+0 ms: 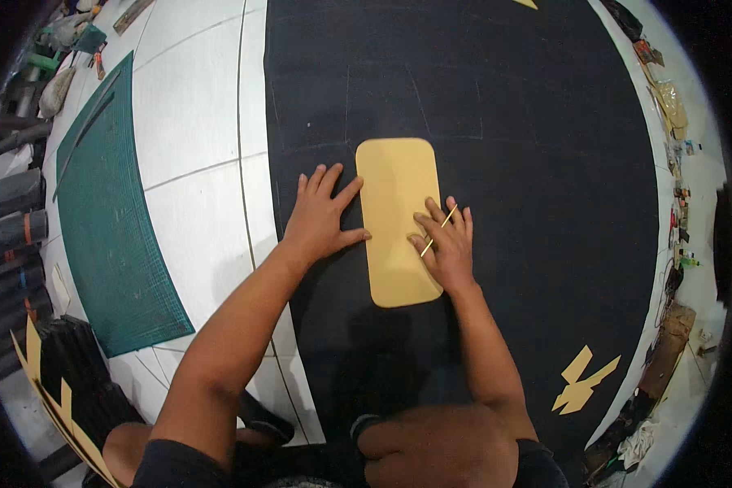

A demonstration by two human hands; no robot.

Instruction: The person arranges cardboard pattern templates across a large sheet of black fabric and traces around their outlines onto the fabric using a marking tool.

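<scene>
A yellow rounded rectangular card template (pixel 394 276) lies lengthwise on a large black sheet of material (pixel 545 220). My left hand (pixel 321 213) is open on the black sheet, fingers spread, with forefinger and thumb touching the template's left edge. At the template's right edge rests my right hand (pixel 449 248), its fingers bent over the card. A thin, pale yellow stick (pixel 428 247), pencil-like, is held slantwise between its fingers; its exact kind cannot be told. Faint pale lines (pixel 415 89) are drawn on the sheet beyond the template.
A green cutting mat (pixel 110 220) with a dark curved strip (pixel 89 130) lies on the white tiled floor (pixel 191 220) at left. Dark rolls (pixel 12 236) line the far left. Small yellow card pieces (pixel 577 390) lie at lower right. Assorted clutter (pixel 671 325) runs along the right side.
</scene>
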